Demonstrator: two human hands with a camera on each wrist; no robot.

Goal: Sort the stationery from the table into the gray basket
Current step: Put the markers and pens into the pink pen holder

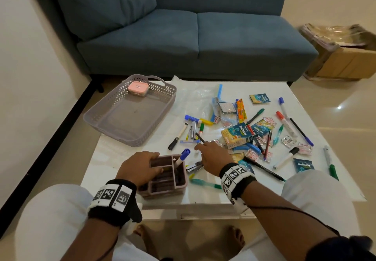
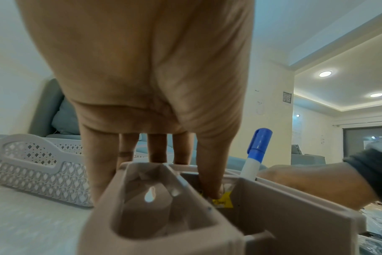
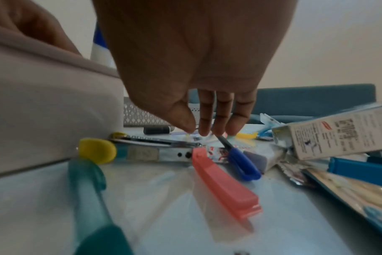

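The gray basket [image 1: 114, 118] stands at the table's far left with a pink box [image 1: 138, 88] inside. My left hand [image 1: 156, 164] grips the wall of a brown desk organizer [image 1: 179, 181] near the front edge, thumb inside a compartment [image 2: 212, 188] and fingers outside. A blue-capped marker [image 1: 183, 155] stands in the organizer. Just right of it, my right hand [image 1: 200, 145] reaches into the scattered pile. Its fingertips [image 3: 204, 129] pinch a thin dark pen [image 1: 200, 138] whose blue cap [image 3: 242, 162] lies under the palm.
Markers, pens, a stapler [image 1: 192, 131], clips, sachets and a medicine box [image 1: 237, 135] cover the table's right half. A teal toothbrush [image 1: 203, 183] and a pink clip [image 3: 225, 186] lie by my right wrist. A blue sofa [image 1: 193, 42] stands behind, and a cardboard box [image 1: 350, 61] at right.
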